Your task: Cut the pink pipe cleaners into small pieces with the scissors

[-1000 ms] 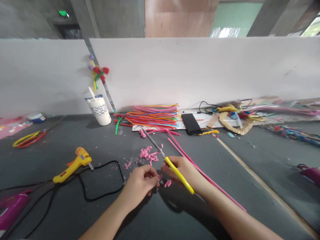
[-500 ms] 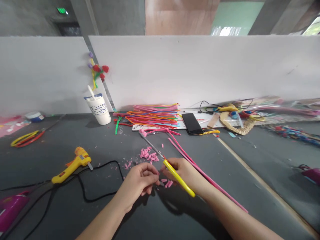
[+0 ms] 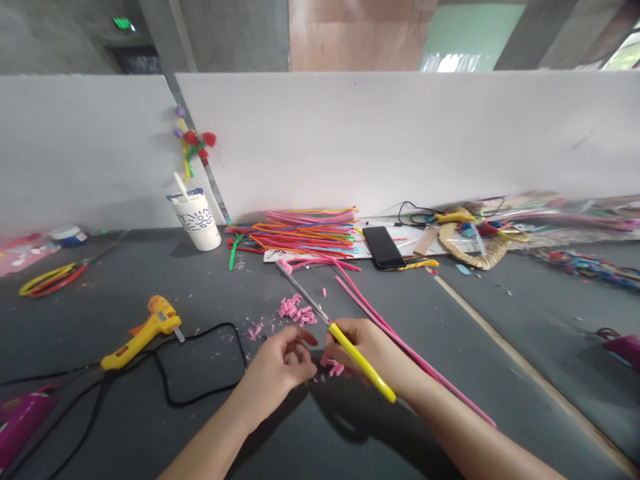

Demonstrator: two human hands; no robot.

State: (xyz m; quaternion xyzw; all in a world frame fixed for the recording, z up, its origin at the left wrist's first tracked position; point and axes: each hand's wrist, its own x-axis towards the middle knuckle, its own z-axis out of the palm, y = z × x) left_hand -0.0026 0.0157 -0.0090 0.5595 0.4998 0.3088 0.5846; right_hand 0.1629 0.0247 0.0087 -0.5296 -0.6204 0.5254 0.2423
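Note:
My right hand (image 3: 364, 347) is closed around scissors (image 3: 357, 360) with yellow handles, their blades pointing away and to the left. Just left of it, my left hand (image 3: 283, 360) hovers low over the table with fingers curled but apart; nothing shows in it. Small cut pink pieces (image 3: 332, 365) lie between the two hands. Beyond my left hand is a pile of pink cut pieces (image 3: 296, 311). Near the blade tips sits a fuzzy pink bit (image 3: 285, 267). Long pink pipe cleaners (image 3: 385, 323) run past my right hand and forearm.
A bundle of coloured pipe cleaners (image 3: 305, 233) lies at the back beside a phone (image 3: 383, 247). On the left are a paper cup (image 3: 200, 223), a yellow glue gun (image 3: 143, 333) with black cable (image 3: 167, 393), and other scissors (image 3: 53, 279). A woven ring (image 3: 467, 250) lies back right.
My left thumb and index finger have spread apart, and the hand has drawn slightly away from my right hand. The pink pieces between the hands have shifted. The scissors stay in my right hand.

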